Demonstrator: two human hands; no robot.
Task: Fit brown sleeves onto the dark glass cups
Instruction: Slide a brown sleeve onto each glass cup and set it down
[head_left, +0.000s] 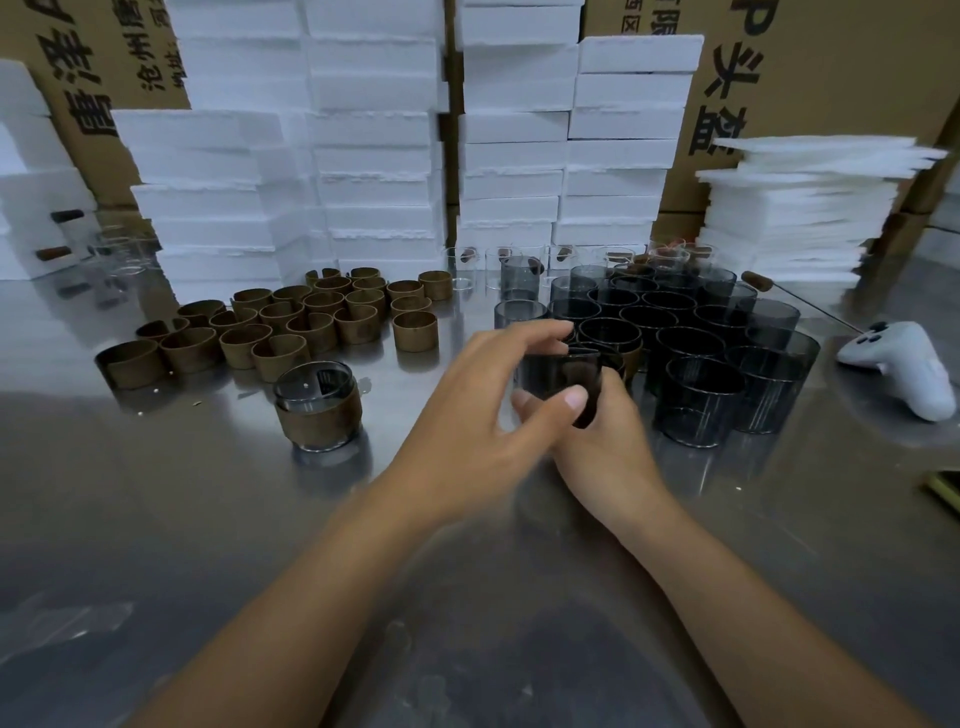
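While both hands meet over the middle of the metal tabletop (156, 519), we see them gripping one dark glass cup (558, 376) between them. The left hand (467, 410) has its thumb laid across the cup's near face and its fingers curled over the far rim. The right hand (608, 447) comes in from below and wraps the cup's lower right side. The motion blur keeps us from telling whether the cup rests on the surface. A strip of brown shows just behind the cup on its right, and we cannot tell whether it is a sleeve going on.

Toward the left of the hands stands a sleeved cup (317, 405), upright, with its brown band around the lower body. Beyond it, toward the far left, the loose brown sleeves (291, 322) sit upright in a crowded patch, many touching. Right of centre the bare dark cups (691, 338) stand packed together, mouths up. Clear glasses (467, 267) line up behind them near the far edge.

Along that far edge we see tall stacks of white foam blocks (363, 156), with cardboard boxes (831, 78) behind. A pile of foam sheets (800, 208) fills the far right corner. A white controller (898, 364) lies by the right edge.
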